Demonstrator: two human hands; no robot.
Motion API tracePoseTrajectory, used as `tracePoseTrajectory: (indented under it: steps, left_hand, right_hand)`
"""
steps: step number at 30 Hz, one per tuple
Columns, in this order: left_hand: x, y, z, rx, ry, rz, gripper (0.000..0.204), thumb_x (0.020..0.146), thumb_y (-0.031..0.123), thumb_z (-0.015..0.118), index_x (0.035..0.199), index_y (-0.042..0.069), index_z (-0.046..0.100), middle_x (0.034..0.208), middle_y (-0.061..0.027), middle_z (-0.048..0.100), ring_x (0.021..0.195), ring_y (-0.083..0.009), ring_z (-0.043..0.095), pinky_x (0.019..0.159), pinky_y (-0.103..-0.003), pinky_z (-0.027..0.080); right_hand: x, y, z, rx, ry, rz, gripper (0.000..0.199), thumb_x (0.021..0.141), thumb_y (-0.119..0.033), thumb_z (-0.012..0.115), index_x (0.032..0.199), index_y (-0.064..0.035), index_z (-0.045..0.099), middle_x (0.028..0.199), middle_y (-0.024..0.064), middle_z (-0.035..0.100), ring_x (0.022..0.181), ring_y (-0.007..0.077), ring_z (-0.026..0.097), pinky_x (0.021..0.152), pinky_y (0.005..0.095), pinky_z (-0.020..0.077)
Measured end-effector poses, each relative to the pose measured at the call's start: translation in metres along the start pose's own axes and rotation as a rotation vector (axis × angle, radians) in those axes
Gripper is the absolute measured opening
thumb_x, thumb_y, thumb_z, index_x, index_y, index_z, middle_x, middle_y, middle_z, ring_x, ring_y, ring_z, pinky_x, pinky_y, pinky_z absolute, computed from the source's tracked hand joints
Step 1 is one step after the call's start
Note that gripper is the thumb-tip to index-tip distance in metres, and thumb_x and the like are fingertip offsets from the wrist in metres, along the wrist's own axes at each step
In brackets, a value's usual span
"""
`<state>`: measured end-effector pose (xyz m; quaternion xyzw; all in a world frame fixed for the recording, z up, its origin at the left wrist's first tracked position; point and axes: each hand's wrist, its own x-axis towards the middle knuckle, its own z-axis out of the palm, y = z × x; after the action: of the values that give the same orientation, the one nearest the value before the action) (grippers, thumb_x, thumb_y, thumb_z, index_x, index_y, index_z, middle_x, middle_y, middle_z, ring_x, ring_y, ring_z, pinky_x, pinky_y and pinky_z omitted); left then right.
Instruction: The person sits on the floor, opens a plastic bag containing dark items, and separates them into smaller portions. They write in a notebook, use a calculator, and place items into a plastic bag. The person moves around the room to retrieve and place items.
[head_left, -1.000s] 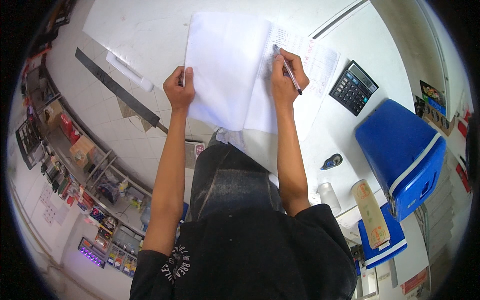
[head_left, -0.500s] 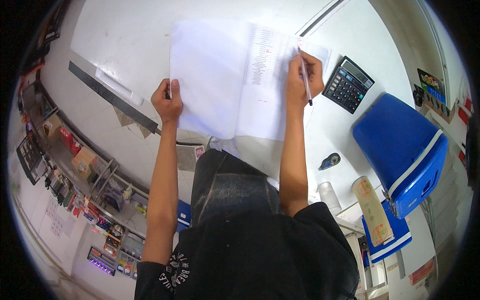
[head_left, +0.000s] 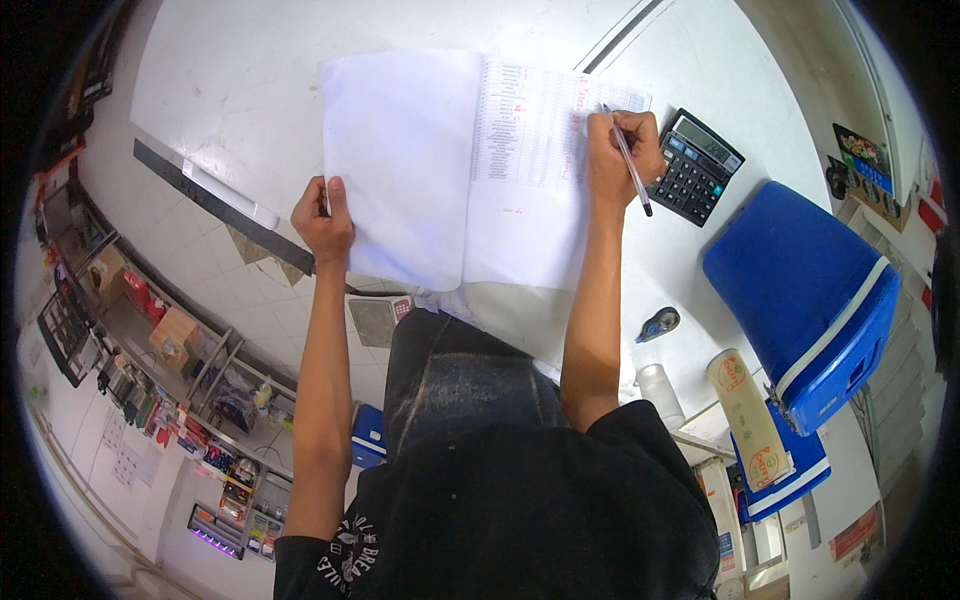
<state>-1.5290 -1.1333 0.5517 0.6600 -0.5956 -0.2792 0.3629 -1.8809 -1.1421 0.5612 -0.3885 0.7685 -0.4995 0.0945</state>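
Note:
An open stack of white sheets (head_left: 400, 170) lies on the white table. The left side is blank; the right-hand page (head_left: 525, 245) carries a printed table of small rows with some red handwriting. My left hand (head_left: 325, 222) grips the left edge of the sheets, thumb on top and fingers curled beneath. Near the page's upper right, my right hand (head_left: 612, 165) is closed around a clear-barrelled pen (head_left: 634, 172), its tip at the page and its dark end pointing back toward me. A black calculator (head_left: 696, 165) rests just right of that hand.
A correction tape dispenser (head_left: 659, 324) sits on the table (head_left: 240, 70) near my right forearm. Farther right stands a blue bin with a white stripe (head_left: 800, 290), with a long yellowish package (head_left: 748, 420) below it. Stocked shelves (head_left: 190, 345) line the left.
The sheets have shifted left and slightly toward me, my left hand along with them. My right hand and pen have moved right, nearer the calculator. More red writing shows at the page's upper right.

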Motion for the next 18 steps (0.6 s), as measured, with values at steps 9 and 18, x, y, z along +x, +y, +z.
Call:
tracePoseTrajectory:
  steps: [9,18]
  left_hand:
    - [-0.0007,-0.0008,-0.0007,-0.019,-0.014,0.002,0.036,0.097,0.027,0.061,0.076,-0.001,0.059,0.059,0.0064,0.042,0.055,-0.0031,0.033,0.047,-0.022,0.024]
    - [0.0001,0.0001,-0.0003,-0.036,-0.020,0.004,0.034,0.097,0.026,0.061,0.075,-0.001,0.059,0.059,0.0069,0.042,0.055,-0.0028,0.033,0.048,-0.022,0.024]
  right_hand:
    - [0.0018,-0.0019,0.0005,-0.043,-0.041,-0.053,0.019,0.073,-0.002,0.068,0.065,-0.0042,0.051,0.059,0.0010,0.059,0.055,0.0020,0.049,0.053,0.0182,0.0390]
    - [0.0032,-0.0022,0.0013,-0.070,-0.069,-0.010,0.019,0.073,-0.003,0.068,0.065,-0.0044,0.052,0.059,0.0012,0.058,0.055,0.0024,0.048,0.052,0.0184,0.0386]
